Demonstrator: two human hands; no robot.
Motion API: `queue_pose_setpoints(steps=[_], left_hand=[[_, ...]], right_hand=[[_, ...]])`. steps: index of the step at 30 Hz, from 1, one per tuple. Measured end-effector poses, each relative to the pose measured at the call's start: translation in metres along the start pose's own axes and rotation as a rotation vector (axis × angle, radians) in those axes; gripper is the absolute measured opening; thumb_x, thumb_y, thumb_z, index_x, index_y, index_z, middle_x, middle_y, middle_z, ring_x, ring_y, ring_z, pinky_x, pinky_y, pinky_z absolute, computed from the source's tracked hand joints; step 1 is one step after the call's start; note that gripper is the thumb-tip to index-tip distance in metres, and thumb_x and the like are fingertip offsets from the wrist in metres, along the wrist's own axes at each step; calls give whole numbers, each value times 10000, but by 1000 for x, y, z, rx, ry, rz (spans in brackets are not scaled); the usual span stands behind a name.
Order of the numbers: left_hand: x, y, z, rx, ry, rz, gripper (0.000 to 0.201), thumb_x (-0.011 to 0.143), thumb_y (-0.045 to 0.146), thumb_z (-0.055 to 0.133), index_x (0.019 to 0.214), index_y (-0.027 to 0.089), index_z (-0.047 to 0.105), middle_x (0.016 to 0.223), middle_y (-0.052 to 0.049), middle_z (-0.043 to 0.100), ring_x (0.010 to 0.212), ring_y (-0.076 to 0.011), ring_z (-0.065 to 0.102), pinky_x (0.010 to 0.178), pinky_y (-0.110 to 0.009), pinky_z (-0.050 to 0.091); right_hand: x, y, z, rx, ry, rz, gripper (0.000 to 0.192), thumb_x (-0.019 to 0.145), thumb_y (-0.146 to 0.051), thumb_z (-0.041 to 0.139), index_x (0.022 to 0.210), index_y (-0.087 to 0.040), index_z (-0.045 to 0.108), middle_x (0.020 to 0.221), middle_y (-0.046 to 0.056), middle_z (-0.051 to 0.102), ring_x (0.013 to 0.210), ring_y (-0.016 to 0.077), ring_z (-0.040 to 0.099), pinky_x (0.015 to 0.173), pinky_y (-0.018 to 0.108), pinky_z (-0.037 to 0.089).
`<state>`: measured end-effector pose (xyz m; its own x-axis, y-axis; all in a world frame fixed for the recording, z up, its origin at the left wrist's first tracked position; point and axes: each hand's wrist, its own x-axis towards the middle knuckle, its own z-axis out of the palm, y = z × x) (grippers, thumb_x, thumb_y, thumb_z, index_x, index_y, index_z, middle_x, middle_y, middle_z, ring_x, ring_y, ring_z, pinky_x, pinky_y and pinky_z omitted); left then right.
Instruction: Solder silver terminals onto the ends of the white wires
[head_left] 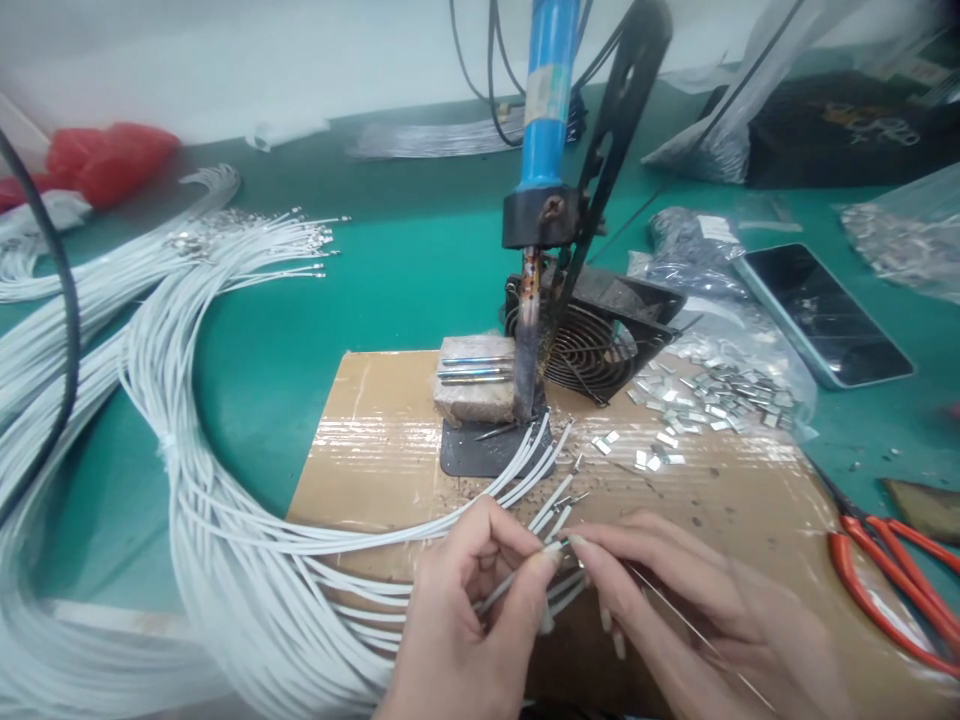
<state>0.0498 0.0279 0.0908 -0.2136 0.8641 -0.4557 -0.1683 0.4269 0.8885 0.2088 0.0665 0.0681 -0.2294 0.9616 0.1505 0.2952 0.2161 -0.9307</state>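
Observation:
My left hand is closed, thumb and forefinger pinching a white cable near its end. Close against it, my right hand is also closed, its thumb and forefinger tips on a small metal piece at the cable's end; the fingers partly cover it. A thin silvery wire runs out under the right hand toward the lower right. Several other white cable ends, some with metal tips, fan out just beyond my fingertips. A large bundle of white cables curves in from the left.
A blue-handled soldering iron stands upright on a holder, beside a pale block and a black fan. Small metal tabs lie scattered on cardboard. A phone and orange-handled scissors are at right.

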Motion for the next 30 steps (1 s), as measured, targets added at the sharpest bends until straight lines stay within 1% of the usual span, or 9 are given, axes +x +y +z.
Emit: queue_pose_setpoints(steps=[5, 8, 15, 17, 20, 24, 26, 28, 30], left_hand=[[-2, 2, 0, -13, 10, 0, 327, 890, 378, 861, 770, 192, 620, 611, 72, 559, 565, -91, 479, 581, -210, 349], [-1, 3, -1, -67, -8, -33, 382, 898, 439, 880, 773, 185, 624, 613, 71, 564, 565, -83, 465, 570, -209, 331], [-1, 2, -6, -107, -84, -86, 540, 846, 638, 906, 771, 189, 615, 605, 89, 519, 550, -71, 336, 524, -214, 262], [-2, 2, -7, -98, -93, -114, 560, 830, 663, 907, 780, 190, 613, 606, 92, 509, 546, -68, 313, 503, -212, 224], [-2, 3, -8, -97, -119, -146, 578, 813, 686, 906, 777, 194, 604, 591, 106, 466, 531, -63, 285, 474, -210, 169], [-1, 3, -9, -140, -149, -169, 591, 782, 684, 930, 763, 198, 596, 593, 106, 473, 516, -56, 294, 466, -200, 191], [-1, 3, -11, -161, -143, -177, 575, 783, 661, 944, 767, 195, 606, 607, 97, 499, 520, -57, 301, 463, -193, 209], [-1, 3, -12, -181, -129, -181, 553, 793, 634, 952, 775, 191, 621, 626, 87, 522, 530, -58, 292, 459, -185, 210], [-1, 4, -13, -203, -130, -192, 538, 797, 612, 961, 782, 185, 635, 629, 82, 533, 534, -56, 281, 455, -179, 191]], right_hand=[[-7, 9, -8, -56, 0, -3, 128, 1028, -265, 745, 1060, -298, 864, 816, -28, 777, 655, 102, 758, 624, 96, 596], [-4, 15, -16, -124, -54, -36, 157, 1041, -296, 738, 1144, -299, 856, 894, -10, 793, 801, 135, 818, 719, 113, 636], [9, 11, -27, -199, -255, -293, 339, 1045, -168, 715, 1351, -306, 764, 1092, -6, 826, 962, 102, 846, 886, 66, 615], [11, 10, -32, -239, -311, -364, 319, 1040, -157, 717, 1336, -270, 756, 1106, 10, 831, 983, 107, 847, 923, 72, 612], [12, 9, -37, -278, -330, -435, 213, 1049, -173, 699, 1239, -250, 758, 1066, 8, 843, 917, 98, 844, 863, 57, 619], [11, 17, -45, -387, -266, -533, 178, 1071, -197, 645, 1202, -242, 757, 1033, 23, 858, 892, 134, 855, 859, 106, 644], [9, 24, -49, -447, -173, -530, 182, 1049, -219, 677, 1192, -262, 780, 1029, 13, 856, 887, 147, 856, 888, 125, 646], [7, 29, -51, -445, -25, -413, 156, 1015, -253, 728, 1140, -315, 799, 1009, -21, 846, 831, 135, 840, 841, 124, 645], [5, 28, -45, -319, 51, -229, 133, 987, -282, 772, 1086, -355, 823, 937, -48, 831, 709, 114, 798, 694, 112, 632]])
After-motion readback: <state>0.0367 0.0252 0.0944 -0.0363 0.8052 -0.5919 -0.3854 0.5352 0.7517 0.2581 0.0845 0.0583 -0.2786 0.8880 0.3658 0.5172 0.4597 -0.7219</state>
